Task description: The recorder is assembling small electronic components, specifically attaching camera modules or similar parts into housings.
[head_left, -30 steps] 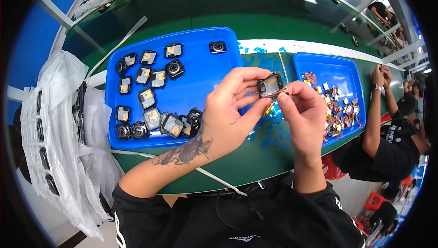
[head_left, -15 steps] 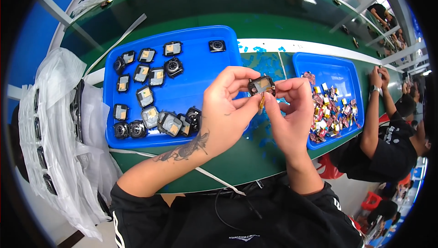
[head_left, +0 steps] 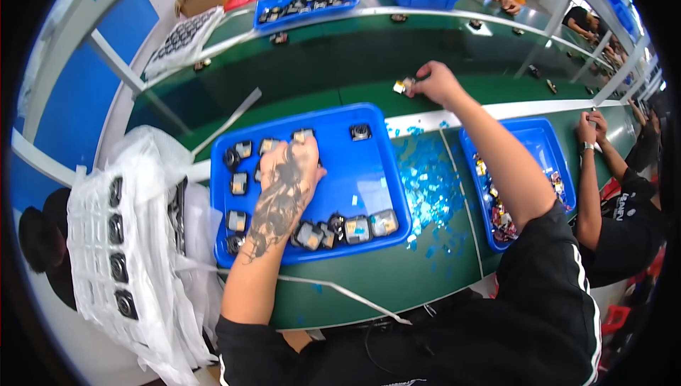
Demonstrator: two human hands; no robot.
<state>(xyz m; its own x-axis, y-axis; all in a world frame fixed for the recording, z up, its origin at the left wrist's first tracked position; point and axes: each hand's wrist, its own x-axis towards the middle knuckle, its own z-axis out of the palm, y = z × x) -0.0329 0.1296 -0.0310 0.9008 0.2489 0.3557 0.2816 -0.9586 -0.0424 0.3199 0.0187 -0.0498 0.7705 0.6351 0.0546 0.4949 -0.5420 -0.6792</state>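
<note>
My right hand (head_left: 441, 86) reaches across to the dark green belt (head_left: 340, 77). Its fingertips pinch a small electronic part with a white and yellow face (head_left: 403, 87). My left hand (head_left: 287, 169) is down in the large blue tray (head_left: 390, 173), fingers curled over the watch cases there; what they grip is hidden beneath the hand. A watch case (head_left: 303, 135) shows just past those fingers. More black watch cases stand along the tray's left side and near edge, among them one with a grey inside (head_left: 383, 223). A single case (head_left: 360, 132) sits at the far right corner.
A second blue tray (head_left: 543, 130) of small colourful parts lies under my right forearm. Blue film scraps (head_left: 429, 187) litter the green table between the trays. White plastic packing (head_left: 135, 237) with watch cases stands at left. Co-workers sit across the belt and at right.
My hands have parted from the watch case they both held. The right has gone forward over the belt; the left has moved into the large tray. Two cases show anew at its near right.
</note>
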